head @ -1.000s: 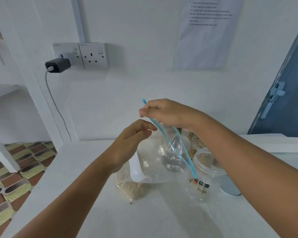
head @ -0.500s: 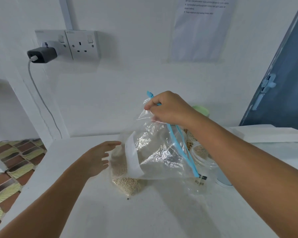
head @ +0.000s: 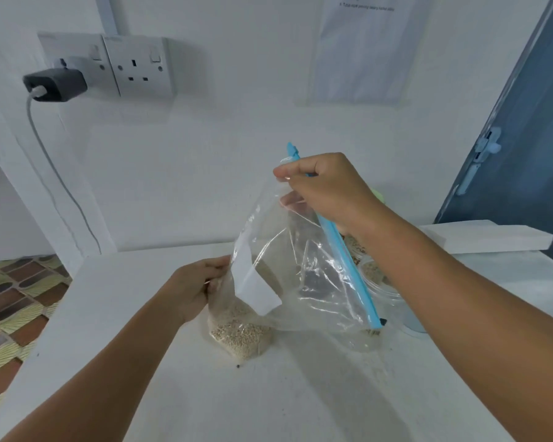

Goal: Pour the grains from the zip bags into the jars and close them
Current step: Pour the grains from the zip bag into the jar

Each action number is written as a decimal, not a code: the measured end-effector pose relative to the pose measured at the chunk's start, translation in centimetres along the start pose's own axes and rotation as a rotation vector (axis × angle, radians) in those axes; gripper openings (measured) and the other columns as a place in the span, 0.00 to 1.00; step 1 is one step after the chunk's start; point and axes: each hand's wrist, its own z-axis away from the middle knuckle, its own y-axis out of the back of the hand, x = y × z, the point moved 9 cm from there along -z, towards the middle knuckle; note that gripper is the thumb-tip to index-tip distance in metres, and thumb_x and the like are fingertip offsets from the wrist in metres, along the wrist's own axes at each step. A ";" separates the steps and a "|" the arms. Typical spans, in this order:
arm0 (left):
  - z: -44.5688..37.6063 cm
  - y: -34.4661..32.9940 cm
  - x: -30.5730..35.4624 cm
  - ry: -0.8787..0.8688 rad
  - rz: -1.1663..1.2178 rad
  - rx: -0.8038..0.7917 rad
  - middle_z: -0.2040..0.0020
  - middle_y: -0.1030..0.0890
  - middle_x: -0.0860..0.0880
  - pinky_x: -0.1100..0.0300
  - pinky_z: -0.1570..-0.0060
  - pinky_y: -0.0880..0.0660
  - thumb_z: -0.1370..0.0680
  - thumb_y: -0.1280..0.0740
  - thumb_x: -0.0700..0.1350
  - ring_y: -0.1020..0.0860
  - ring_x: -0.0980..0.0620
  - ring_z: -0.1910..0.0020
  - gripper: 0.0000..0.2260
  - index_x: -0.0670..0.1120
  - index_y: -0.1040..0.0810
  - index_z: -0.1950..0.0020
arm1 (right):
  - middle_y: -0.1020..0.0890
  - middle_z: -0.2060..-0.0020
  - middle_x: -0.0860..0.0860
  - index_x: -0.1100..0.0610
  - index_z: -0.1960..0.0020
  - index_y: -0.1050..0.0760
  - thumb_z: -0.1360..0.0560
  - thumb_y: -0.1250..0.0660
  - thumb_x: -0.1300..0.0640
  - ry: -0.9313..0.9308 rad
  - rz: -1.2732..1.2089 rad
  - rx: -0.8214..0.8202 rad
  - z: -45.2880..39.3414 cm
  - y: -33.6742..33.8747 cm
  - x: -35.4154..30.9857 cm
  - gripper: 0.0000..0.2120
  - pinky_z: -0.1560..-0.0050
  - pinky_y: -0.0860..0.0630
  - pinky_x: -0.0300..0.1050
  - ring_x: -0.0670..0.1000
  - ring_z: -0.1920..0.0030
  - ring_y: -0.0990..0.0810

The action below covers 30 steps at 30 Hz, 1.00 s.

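Zip bag [head: 304,275] gripped by both hands, grains [head: 240,333] inside.

A white wall [head: 237,148] fills the upper part of the frame. At upper left a double socket [head: 139,67] holds a dark charger [head: 56,85] with a white cable [head: 55,183] hanging down. A printed paper [head: 364,49] is at top centre. A blue door [head: 530,138] stands at right. The white surface [head: 268,393] fills the bottom, and a patterned tile floor [head: 16,301] shows at lower left.
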 end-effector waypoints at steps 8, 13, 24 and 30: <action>1.9 6.6 6.4 -0.299 0.044 0.164 0.55 0.13 0.47 0.70 0.72 0.33 0.24 0.30 0.29 0.31 0.55 0.65 0.11 0.43 0.12 0.54 | 0.12 0.54 0.56 0.56 0.46 0.13 0.19 0.37 0.65 -0.033 -0.135 0.134 -0.1 1.9 1.8 0.13 0.58 0.16 0.44 0.53 0.59 0.11; 4.6 8.6 10.3 -0.463 -0.030 0.258 0.53 0.12 0.52 0.66 0.58 0.29 0.23 0.28 0.32 0.27 0.57 0.64 0.11 0.48 0.12 0.52 | 0.12 0.58 0.51 0.50 0.46 0.13 0.21 0.36 0.66 0.010 -0.085 0.162 0.0 1.5 3.3 0.16 0.47 0.15 0.53 0.54 0.56 0.11; 7.3 6.4 10.1 -0.700 -0.347 0.331 0.47 0.14 0.60 0.69 0.42 0.27 0.21 0.25 0.39 0.19 0.65 0.43 0.11 0.56 0.13 0.49 | 0.14 0.44 0.58 0.55 0.43 0.14 0.22 0.27 0.64 0.010 -0.237 0.168 0.5 0.6 7.5 0.10 0.51 0.17 0.44 0.60 0.56 0.14; 8.4 5.7 11.4 -0.785 -0.277 0.328 0.43 0.14 0.55 0.63 0.35 0.25 0.21 0.28 0.36 0.18 0.60 0.40 0.10 0.50 0.13 0.47 | 0.13 0.59 0.38 0.51 0.51 0.13 0.22 0.29 0.67 0.069 -0.205 0.275 1.2 2.1 6.6 0.12 0.53 0.23 0.31 0.37 0.58 0.16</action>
